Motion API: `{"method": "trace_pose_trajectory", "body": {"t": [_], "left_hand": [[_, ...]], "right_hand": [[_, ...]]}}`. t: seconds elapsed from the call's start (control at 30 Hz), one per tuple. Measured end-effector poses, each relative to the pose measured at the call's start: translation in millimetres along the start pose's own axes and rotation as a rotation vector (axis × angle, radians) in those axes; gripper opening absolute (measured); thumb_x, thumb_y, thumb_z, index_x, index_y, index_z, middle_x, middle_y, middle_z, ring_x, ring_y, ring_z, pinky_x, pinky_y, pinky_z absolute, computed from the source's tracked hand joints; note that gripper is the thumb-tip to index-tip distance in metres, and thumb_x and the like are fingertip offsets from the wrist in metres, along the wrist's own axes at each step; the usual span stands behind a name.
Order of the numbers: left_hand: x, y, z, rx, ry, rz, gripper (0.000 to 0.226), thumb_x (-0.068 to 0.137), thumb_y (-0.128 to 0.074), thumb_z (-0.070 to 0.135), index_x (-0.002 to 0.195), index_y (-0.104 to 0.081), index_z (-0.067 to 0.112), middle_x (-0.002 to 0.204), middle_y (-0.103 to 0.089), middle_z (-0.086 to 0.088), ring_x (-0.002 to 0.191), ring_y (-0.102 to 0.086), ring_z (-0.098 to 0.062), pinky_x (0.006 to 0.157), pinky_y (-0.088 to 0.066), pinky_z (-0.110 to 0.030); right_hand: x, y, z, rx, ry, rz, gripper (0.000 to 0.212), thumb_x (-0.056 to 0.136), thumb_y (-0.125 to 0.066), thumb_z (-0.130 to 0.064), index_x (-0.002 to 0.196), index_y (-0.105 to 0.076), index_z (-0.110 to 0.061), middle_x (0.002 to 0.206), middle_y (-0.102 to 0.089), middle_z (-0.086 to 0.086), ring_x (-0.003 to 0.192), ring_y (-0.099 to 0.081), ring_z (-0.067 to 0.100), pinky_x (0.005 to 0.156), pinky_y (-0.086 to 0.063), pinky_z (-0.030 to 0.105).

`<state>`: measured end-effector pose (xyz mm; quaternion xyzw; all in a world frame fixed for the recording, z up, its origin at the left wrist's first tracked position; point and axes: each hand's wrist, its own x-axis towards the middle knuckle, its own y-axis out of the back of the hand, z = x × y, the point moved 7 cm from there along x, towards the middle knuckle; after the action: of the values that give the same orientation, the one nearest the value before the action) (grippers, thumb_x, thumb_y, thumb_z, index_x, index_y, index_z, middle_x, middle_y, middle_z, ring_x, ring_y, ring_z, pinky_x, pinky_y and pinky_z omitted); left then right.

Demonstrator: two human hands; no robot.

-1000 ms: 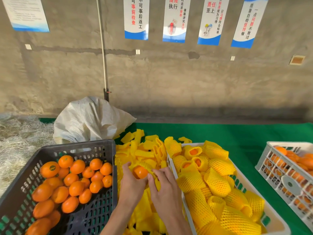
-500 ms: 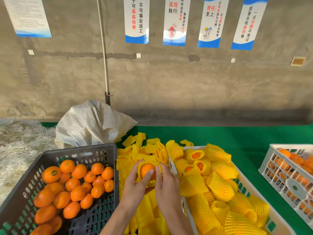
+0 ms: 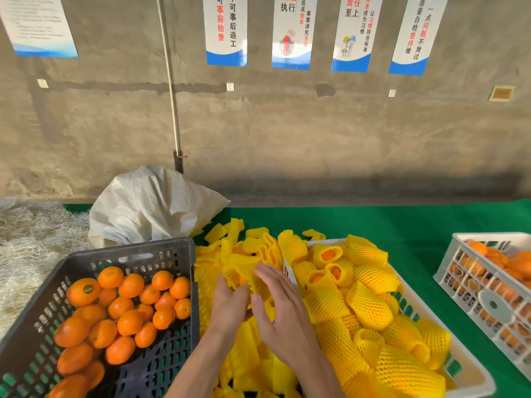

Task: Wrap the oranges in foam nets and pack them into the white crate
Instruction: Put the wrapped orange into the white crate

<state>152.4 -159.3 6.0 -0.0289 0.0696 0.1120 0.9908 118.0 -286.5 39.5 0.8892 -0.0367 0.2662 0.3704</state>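
Note:
Between my two hands sits a yellow foam net [image 3: 244, 272] with an orange inside; only a sliver of orange peel shows. My left hand [image 3: 230, 303] holds the net from below left. My right hand [image 3: 278, 303] lies against its right side with fingers nearly straight. Under them spreads a pile of loose foam nets [image 3: 247, 354]. To the right stands the white crate [image 3: 425, 308], filled with several netted oranges [image 3: 370, 305]. The dark crate [image 3: 161, 254] on the left holds several bare oranges [image 3: 129, 305].
A second white crate [image 3: 488, 300] with oranges stands at the far right on the green table cover [image 3: 402, 222]. A white woven sack [image 3: 152, 205] lies behind the dark crate. Straw [image 3: 31, 242] covers the far left. A concrete wall with posters rises behind.
The orange has gone from mostly bare to almost fully covered by the net. Both hands have shifted slightly right, and my right hand has opened along the net's side.

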Motion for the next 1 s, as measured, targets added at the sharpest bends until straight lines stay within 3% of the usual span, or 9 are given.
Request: {"method": "trace_pose_trajectory", "body": {"t": [0.07, 0.1, 0.17, 0.3, 0.4, 0.6, 0.67, 0.83, 1.0], "left_hand": [[-4, -13, -5, -0.055, 0.115, -0.004, 0.022, 0.108, -0.049, 0.019, 0.127, -0.048, 0.029, 0.112, -0.068, -0.006, 0.095, -0.067, -0.022, 0.075, -0.06, -0.037], [-5, -23, -7, -0.084, 0.175, -0.029, 0.03, 0.11, -0.046, 0.031, 0.138, -0.053, 0.023, 0.122, -0.069, -0.006, 0.105, -0.068, -0.026, 0.088, -0.06, -0.044], [-10, -51, -5, -0.12, 0.203, -0.138, 0.051, 0.109, -0.035, 0.052, 0.128, -0.068, 0.018, 0.119, -0.076, -0.009, 0.107, -0.073, -0.028, 0.097, -0.059, -0.048], [-25, -104, -4, -0.062, 0.179, -0.35, 0.06, 0.105, -0.027, 0.065, 0.113, -0.071, 0.025, 0.1, -0.081, -0.004, 0.092, -0.078, -0.024, 0.076, -0.062, -0.036], [-33, -139, -10, 0.067, 0.143, -0.529, 0.056, 0.105, -0.034, 0.064, 0.116, -0.073, 0.026, 0.104, -0.08, 0.004, 0.1, -0.076, -0.018, 0.089, -0.062, -0.039], [-28, -151, -25, 0.164, 0.055, -0.479, 0.032, 0.101, -0.058, 0.053, 0.108, -0.072, 0.025, 0.112, -0.075, 0.005, 0.098, -0.074, -0.012, 0.083, -0.064, -0.034], [-23, -142, -24, 0.163, 0.026, -0.445, 0.026, 0.101, -0.061, 0.047, 0.108, -0.072, 0.024, 0.11, -0.074, 0.004, 0.094, -0.074, -0.011, 0.074, -0.063, -0.028], [-6, -89, -21, 0.295, -0.05, -0.331, 0.018, 0.104, -0.06, 0.039, 0.103, -0.069, 0.024, 0.104, -0.071, 0.004, 0.097, -0.07, -0.017, 0.071, -0.056, -0.028], [12, -13, -33, 0.422, -0.094, -0.204, 0.027, 0.104, -0.061, 0.03, 0.106, -0.071, 0.005, 0.092, -0.066, 0.001, 0.087, -0.061, -0.015, 0.072, -0.044, -0.027]], "right_hand": [[-4, 2, 7, -0.084, 0.017, -0.045, 0.062, 0.093, -0.049, -0.036, 0.153, -0.035, -0.037, 0.163, -0.018, -0.026, 0.152, -0.008, -0.002, 0.123, -0.019, 0.027], [-4, 5, 13, -0.15, 0.004, -0.053, 0.069, 0.091, -0.053, -0.033, 0.156, -0.029, -0.036, 0.165, -0.01, -0.024, 0.153, -0.002, 0.0, 0.124, -0.016, 0.029], [-7, 14, 28, -0.265, -0.087, -0.038, 0.081, 0.09, -0.064, -0.034, 0.159, -0.021, -0.033, 0.168, -0.002, -0.017, 0.155, 0.003, 0.007, 0.126, -0.013, 0.033], [-18, 66, 54, -0.392, -0.276, 0.272, 0.074, 0.084, -0.079, -0.031, 0.148, -0.043, -0.019, 0.151, -0.04, 0.005, 0.138, -0.04, 0.027, 0.108, -0.046, 0.042], [-32, 101, 76, -0.491, -0.437, 0.46, 0.072, 0.073, -0.085, -0.038, 0.134, -0.056, -0.015, 0.132, -0.051, 0.01, 0.117, -0.048, 0.032, 0.092, -0.049, 0.045], [-51, 104, 111, -0.627, -0.632, 0.267, 0.061, 0.076, -0.085, -0.03, 0.13, -0.063, -0.012, 0.139, -0.055, 0.014, 0.13, -0.046, 0.039, 0.1, -0.043, 0.051], [-46, 96, 106, -0.587, -0.546, 0.245, 0.048, 0.082, -0.081, -0.027, 0.126, -0.067, -0.013, 0.139, -0.056, 0.012, 0.132, -0.047, 0.035, 0.105, -0.043, 0.05], [-26, 51, 67, -0.488, -0.198, 0.218, 0.023, 0.085, -0.077, -0.011, 0.107, -0.076, -0.014, 0.122, -0.067, 0.007, 0.119, -0.059, 0.03, 0.101, -0.05, 0.043], [-30, -38, 62, -0.332, -0.193, -0.172, 0.035, 0.093, -0.062, -0.01, 0.128, -0.065, -0.012, 0.139, -0.056, 0.003, 0.132, -0.048, 0.025, 0.108, -0.04, 0.035]]}}
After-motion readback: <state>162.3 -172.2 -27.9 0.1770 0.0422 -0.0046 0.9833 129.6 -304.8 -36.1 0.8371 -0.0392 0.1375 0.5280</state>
